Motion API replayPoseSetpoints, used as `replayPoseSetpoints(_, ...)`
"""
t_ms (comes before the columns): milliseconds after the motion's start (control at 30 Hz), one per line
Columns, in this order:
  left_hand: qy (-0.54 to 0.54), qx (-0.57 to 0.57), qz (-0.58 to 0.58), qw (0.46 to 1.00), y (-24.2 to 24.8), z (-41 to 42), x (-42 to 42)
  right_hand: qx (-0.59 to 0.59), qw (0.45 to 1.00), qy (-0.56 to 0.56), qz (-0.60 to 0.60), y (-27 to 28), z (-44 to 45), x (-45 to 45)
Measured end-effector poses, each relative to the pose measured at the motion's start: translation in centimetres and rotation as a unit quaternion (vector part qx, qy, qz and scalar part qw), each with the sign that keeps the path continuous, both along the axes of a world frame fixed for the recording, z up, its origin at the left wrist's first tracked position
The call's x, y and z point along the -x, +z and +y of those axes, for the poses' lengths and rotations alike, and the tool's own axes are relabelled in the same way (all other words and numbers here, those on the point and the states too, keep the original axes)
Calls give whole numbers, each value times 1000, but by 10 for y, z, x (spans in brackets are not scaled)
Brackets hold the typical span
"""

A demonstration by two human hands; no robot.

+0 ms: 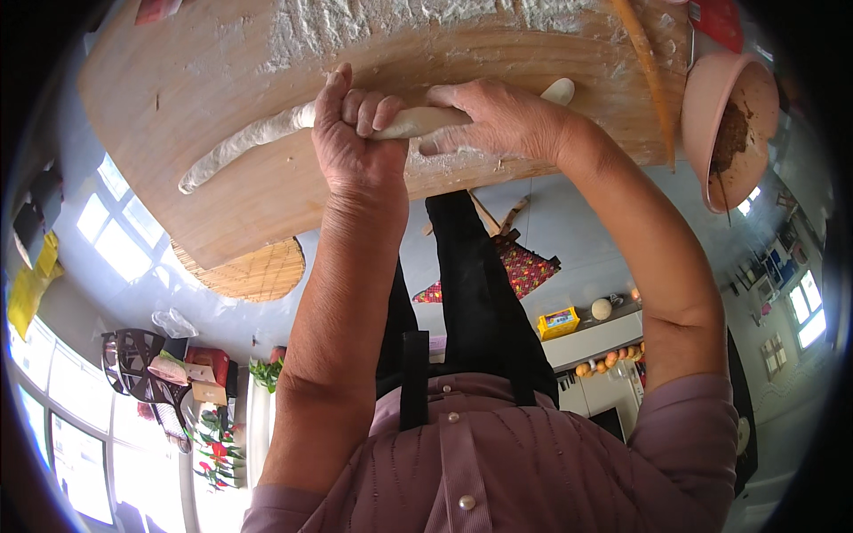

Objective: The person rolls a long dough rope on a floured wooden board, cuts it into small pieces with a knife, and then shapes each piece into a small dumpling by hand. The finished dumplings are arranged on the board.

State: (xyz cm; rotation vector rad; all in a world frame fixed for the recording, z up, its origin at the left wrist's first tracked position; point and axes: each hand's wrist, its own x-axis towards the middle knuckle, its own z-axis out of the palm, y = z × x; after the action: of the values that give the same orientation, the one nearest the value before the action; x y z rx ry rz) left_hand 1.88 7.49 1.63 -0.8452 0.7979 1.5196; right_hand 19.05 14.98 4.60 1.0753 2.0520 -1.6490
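A long rope of pale dough (243, 143) lies across the wooden board (220, 73), its thinner left end dusted with flour and touching the wood. My left hand (363, 123) is wrapped around the dough near its middle, palm turned up and fingers curled over it. Just to the right, my right hand (506, 120) grips the thicker part from above, fingers on the far side and thumb on the near side. The rounded right end of the rope sticks out past my right hand. Both hands have flour on them.
Loose flour (413, 20) covers the board's far part. A thin wooden rolling pin (646, 73) lies near the right edge. Beyond it stands a pink basin (700, 126) with brown filling and a utensil. A round woven mat (260, 276) and a patterned cushion (526, 266) are below board level.
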Motion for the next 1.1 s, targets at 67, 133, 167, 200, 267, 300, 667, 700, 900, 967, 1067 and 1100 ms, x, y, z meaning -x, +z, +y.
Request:
replayPoseSetpoints(67,4,-11,-7,1000,-1,0,3,39,999,19,-7,1,2,7)
replayPoseSetpoints(133,-2,-20,-6,1000,-2,-2,5,32,999,42,-9,2,-1,3)
replayPoseSetpoints(167,-6,-24,-6,1000,-2,-3,6,6,998,55,-6,0,-5,-4)
replayPoseSetpoints(200,-9,-18,7,1000,-3,-4,7,-19,997,69,-3,0,-8,-12)
replayPoseSetpoints(267,-16,-4,31,999,-3,-6,7,-65,994,83,-24,4,-10,-26)
replayPoseSetpoints(300,-14,-1,33,999,-2,-6,6,-89,991,92,-34,5,-10,-33)
replayPoseSetpoints(667,19,29,89,995,-5,-19,31,-336,940,64,16,-8,-4,-87)
replayPoseSetpoints(700,28,49,109,992,-3,-20,34,-348,936,58,8,-9,-6,-93)
replayPoseSetpoints(900,32,-49,57,997,-19,-62,103,-342,933,57,-93,-12,-10,-139)
replayPoseSetpoints(967,31,3,96,995,-16,-65,120,-316,942,20,-108,-9,-9,-143)
replayPoseSetpoints(1067,49,50,136,988,-17,-67,145,-285,950,13,-127,-9,-4,-148)
replayPoseSetpoints(1100,47,58,141,987,-22,-74,159,-275,952,21,-132,-10,-1,-149)
